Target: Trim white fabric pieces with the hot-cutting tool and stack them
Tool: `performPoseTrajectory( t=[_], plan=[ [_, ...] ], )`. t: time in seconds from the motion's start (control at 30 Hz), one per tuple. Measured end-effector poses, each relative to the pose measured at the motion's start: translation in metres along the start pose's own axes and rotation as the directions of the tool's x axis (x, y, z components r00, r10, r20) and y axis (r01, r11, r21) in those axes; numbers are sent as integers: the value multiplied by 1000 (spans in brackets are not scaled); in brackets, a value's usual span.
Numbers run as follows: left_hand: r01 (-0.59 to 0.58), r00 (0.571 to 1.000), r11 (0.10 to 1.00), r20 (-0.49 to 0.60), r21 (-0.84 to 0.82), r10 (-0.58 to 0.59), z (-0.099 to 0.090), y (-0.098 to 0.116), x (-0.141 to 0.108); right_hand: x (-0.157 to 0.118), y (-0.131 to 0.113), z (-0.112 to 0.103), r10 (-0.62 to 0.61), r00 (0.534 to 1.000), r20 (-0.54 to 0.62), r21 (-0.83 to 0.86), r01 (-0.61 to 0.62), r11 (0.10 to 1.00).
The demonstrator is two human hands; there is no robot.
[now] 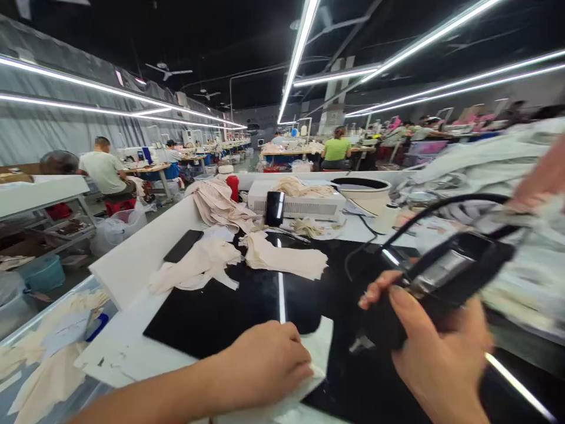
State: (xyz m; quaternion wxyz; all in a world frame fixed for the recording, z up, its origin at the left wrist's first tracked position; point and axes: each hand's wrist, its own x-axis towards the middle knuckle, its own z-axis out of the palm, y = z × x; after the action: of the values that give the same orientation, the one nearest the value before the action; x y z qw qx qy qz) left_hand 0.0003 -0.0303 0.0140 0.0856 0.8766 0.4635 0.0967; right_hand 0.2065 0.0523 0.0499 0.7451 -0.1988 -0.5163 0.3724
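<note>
My left hand [269,365] is closed, with its curled fingers on a pale cloth piece [324,347] at the front of a black glossy board [247,306]. My right hand [441,359] is wrapped around a black boxy device [479,268] with a metallic window, tilted above the board. A black cable [424,215] arches over the device. Part of a blurred hand [545,174] shows at the right edge, near the cable; whose it is, I cannot tell. Cream cloth pieces [286,259] lie on the board's far side.
Behind the board stand a white box [300,206], an upright phone [274,208] and a round cream bin [366,194]. More cloth [220,203] lies left. Pale fabric [489,159] is heaped at right. Several people sit at sewing tables beyond.
</note>
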Motion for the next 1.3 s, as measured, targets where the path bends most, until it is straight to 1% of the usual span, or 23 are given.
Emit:
performPoseTrajectory(
  t=[0.07, 0.1, 0.17, 0.23, 0.3, 0.37, 0.43, 0.6, 0.83, 0.93, 1.3],
  plan=[
    [32, 999, 997, 18, -63, -31, -11, -1, -3, -5, -9, 6, 22, 999, -39, -84, -25, 996],
    [46, 999, 996, 10, -79, -46, -16, -3, -4, -7, -12, 9, 30, 998, -60, -118, -37, 992],
    [22, 998, 996, -53, -81, -27, -22, -9, 0, -10, -14, 13, 39, 996, -83, -142, -51, 989],
    [-63, 995, 993, -88, -105, 54, -25, -14, 6, -13, -14, 16, 42, 995, -88, -137, -54, 989],
    [-140, 987, 979, -97, -149, 126, -24, -18, 15, -14, -14, 18, 43, 996, -84, -117, -53, 992],
    [-186, 982, 964, -76, -192, 174, -22, -21, 24, -15, -13, 21, 47, 996, -80, -99, -55, 994],
    [-200, 980, 956, -31, -215, 198, -18, -25, 30, -16, -12, 24, 54, 995, -79, -88, -61, 994],
    [-140, 981, 962, 96, -233, 166, -14, -32, 32, -17, -10, 31, 66, 994, -85, -71, -72, 995],
    [-11, 976, 970, 211, -242, 63, -24, -31, 23, -18, -7, 41, 95, 994, -47, -52, -97, 994],
    [11, 973, 971, 225, -238, 44, -26, -29, 22, -17, -6, 43, 94, 995, -37, -46, -96, 994],
    [-2, 977, 971, 205, -239, 53, -24, -28, 23, -18, -3, 45, 89, 996, -32, -74, -91, 993]
  ],
)
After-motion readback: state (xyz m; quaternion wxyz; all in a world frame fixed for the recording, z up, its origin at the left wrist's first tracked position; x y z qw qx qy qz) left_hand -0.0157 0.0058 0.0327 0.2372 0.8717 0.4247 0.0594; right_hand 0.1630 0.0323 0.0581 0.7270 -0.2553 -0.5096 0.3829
